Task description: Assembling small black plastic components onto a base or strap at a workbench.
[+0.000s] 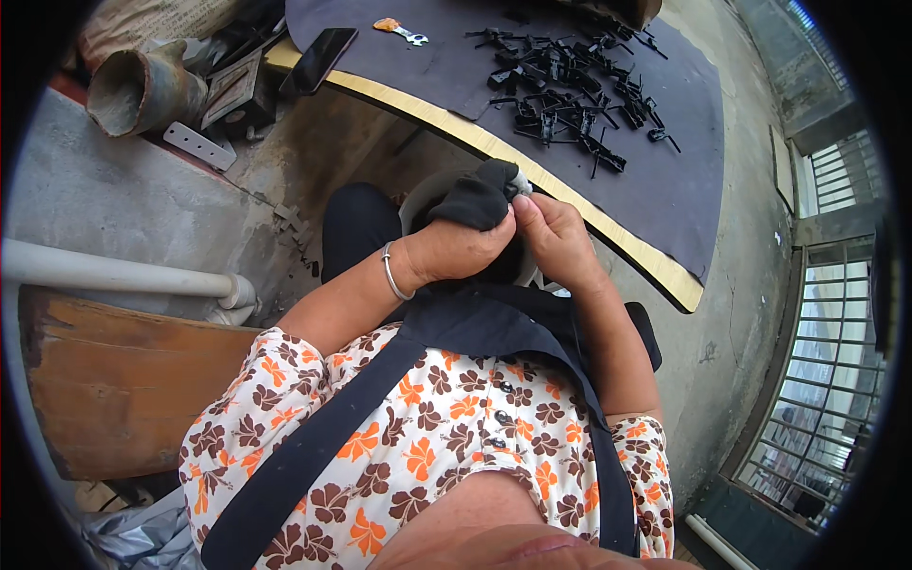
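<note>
In front of my lap, my left hand point(464, 249) is closed round a bunched black cloth point(470, 201). A small light-grey end point(519, 183) sticks out at the cloth's right side. My right hand point(560, 239) pinches beside this end, its thumb and fingertips pressed together close to my left fingers. What lies inside the bunched cloth is hidden. Both hands are over a pale round bucket point(410, 204), just short of the table's edge.
The table point(655, 220) has a dark mat and yellow edge. On it lie a heap of black plastic parts point(560, 85), a phone point(320, 62) and a small metal wrench point(410, 36). Left are a rusty pipe piece point(133, 90), white pipe point(123, 271) and wooden board point(133, 385).
</note>
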The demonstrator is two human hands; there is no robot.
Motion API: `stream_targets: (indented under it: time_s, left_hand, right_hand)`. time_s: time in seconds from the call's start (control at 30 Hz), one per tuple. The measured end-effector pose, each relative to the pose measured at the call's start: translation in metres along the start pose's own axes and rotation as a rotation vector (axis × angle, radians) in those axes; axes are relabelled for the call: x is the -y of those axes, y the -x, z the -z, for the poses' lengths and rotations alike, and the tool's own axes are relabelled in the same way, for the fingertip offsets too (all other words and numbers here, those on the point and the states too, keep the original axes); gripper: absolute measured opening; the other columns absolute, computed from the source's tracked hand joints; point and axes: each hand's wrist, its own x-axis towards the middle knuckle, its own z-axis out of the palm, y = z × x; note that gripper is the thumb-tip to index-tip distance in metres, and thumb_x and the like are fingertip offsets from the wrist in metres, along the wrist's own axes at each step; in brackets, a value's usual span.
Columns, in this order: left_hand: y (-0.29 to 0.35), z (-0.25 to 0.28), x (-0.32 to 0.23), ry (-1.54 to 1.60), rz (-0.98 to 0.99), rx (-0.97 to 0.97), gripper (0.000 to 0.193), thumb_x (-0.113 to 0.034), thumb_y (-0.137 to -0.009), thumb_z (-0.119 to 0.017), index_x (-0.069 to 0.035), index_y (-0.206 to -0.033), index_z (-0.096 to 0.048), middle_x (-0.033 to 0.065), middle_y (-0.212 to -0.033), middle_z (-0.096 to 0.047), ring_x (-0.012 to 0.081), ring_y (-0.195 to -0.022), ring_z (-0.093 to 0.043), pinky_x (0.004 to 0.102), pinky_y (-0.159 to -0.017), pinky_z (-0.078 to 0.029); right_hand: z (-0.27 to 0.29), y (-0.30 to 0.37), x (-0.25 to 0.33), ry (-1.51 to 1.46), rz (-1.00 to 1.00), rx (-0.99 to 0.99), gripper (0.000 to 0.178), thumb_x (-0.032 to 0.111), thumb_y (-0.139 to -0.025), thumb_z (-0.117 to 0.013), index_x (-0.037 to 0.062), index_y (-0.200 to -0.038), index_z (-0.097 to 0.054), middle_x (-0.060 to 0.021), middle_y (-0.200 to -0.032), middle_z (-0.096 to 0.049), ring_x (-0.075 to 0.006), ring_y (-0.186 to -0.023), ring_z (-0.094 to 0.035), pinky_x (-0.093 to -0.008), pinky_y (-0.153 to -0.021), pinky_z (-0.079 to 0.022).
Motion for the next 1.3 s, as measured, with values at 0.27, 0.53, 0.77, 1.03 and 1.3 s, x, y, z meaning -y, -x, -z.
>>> stream_targets:
  time_s: [0.27,0.53,0.77,1.03,1.3]
  left_hand:
    - [0.007,-0.001,0.017,-0.191,0.160,0.013,0.022,-0.012,-0.081,-0.059,0.003,-0.097,-0.060,0.0167,-0.101,-0.060,0.0320,-0.098,-0.055,0.0368,-0.086,-0.043]
    - [-0.010,-0.004,0.009,-0.137,0.154,-0.215,0.021,-0.011,-0.079,-0.063,0.003,-0.094,-0.062,0.0168,-0.101,-0.060,0.0319,-0.093,-0.058,0.0374,-0.083,-0.045]
    - [-0.017,-0.014,0.015,-0.201,0.153,-0.148,0.025,-0.009,-0.085,-0.053,0.007,-0.105,-0.055,0.0147,-0.088,-0.063,0.0251,-0.073,-0.060,0.0342,-0.067,-0.048]
    - [-0.019,0.006,-0.013,0.626,0.483,0.047,0.018,-0.010,-0.088,-0.053,0.002,-0.102,-0.055,0.0015,-0.068,-0.057,0.0047,-0.055,-0.051,0.0219,-0.050,-0.043]
    - [-0.011,-0.004,-0.010,0.465,0.464,-0.043,0.017,-0.008,-0.086,-0.053,0.002,-0.099,-0.056,0.0044,-0.068,-0.057,0.0072,-0.056,-0.052,0.0246,-0.050,-0.044]
  right_hand:
    - [0.042,-0.036,-0.005,0.791,0.163,-0.440,0.021,0.023,-0.085,-0.057,0.0058,-0.096,-0.059,-0.0145,-0.067,-0.059,-0.0284,-0.061,-0.058,-0.0378,-0.058,-0.045]
    - [0.043,-0.031,-0.022,1.052,0.315,-0.231,0.007,0.014,-0.082,-0.057,0.0108,-0.088,-0.059,-0.0106,-0.072,-0.059,-0.0291,-0.067,-0.060,-0.0383,-0.057,-0.048]
    - [0.019,-0.003,0.013,0.654,0.537,-0.082,0.009,0.003,-0.076,-0.059,0.0050,-0.084,-0.060,-0.0111,-0.069,-0.058,-0.0242,-0.056,-0.055,-0.0330,-0.051,-0.044]
    - [0.016,0.003,0.013,0.047,0.040,-0.190,0.021,0.015,-0.087,-0.059,0.0004,-0.073,-0.054,0.0044,-0.060,-0.045,-0.0053,-0.057,-0.039,-0.0226,-0.050,-0.034]
    - [0.011,0.006,0.009,0.154,0.046,-0.070,0.028,0.023,-0.093,-0.051,-0.0012,-0.081,-0.057,0.0046,-0.069,-0.049,-0.0062,-0.066,-0.043,-0.0222,-0.061,-0.039]
